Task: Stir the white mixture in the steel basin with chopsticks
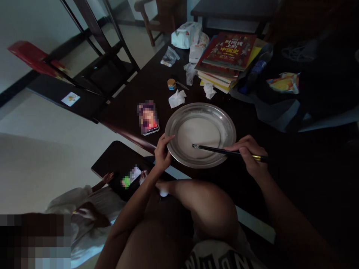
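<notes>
left hand point(162, 151) pinches the near-left rim of metal plate point(200, 134), which sits on dark table point(134, 101) | right hand point(248, 153) closed around chopsticks point(221, 150), tips in the white liquid | advice: hold rim firm, stir gently, so nothing spills

Dark table point(280, 149) with metal plate point(179, 125), books point(228, 52), phone point(148, 117).

A stack of books point(226, 59) sits beside crumpled tissues point(177, 98).
</notes>
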`<action>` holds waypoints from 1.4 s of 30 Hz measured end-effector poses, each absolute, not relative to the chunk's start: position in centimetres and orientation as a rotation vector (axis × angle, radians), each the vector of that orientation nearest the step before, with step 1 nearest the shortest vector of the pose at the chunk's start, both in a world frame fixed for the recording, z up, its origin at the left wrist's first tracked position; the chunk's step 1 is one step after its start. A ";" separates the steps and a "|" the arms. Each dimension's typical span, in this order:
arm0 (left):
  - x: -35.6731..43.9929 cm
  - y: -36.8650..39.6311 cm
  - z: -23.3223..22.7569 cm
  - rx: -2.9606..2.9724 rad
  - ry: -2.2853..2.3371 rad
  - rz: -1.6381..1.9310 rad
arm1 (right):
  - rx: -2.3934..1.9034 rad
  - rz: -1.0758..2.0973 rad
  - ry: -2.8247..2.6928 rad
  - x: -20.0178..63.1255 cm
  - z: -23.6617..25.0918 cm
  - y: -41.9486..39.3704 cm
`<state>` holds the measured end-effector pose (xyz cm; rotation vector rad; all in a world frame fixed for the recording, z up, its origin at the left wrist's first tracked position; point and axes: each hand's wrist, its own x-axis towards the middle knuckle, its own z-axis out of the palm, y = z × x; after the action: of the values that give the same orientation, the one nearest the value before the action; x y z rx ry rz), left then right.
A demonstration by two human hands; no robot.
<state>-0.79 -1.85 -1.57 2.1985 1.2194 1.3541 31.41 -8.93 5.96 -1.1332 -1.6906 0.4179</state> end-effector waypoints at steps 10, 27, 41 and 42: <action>-0.9 -1.8 -1.7 2.183 1.185 1.360 | -1.126 0.403 -1.698 31.5 5.8 -9.0; -0.8 -1.8 -1.6 2.203 1.190 1.369 | -1.119 0.344 -1.748 31.4 5.8 -8.9; -0.8 -1.8 -1.7 2.190 1.252 1.329 | -1.100 0.384 -1.766 31.3 5.9 -8.9; -0.8 -1.8 -1.6 2.191 1.248 1.329 | -1.097 0.383 -1.797 31.3 5.9 -8.9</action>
<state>-0.85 -1.81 -1.65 2.1905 1.2482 1.3294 31.33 -8.91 5.88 -1.0966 -1.7972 0.3827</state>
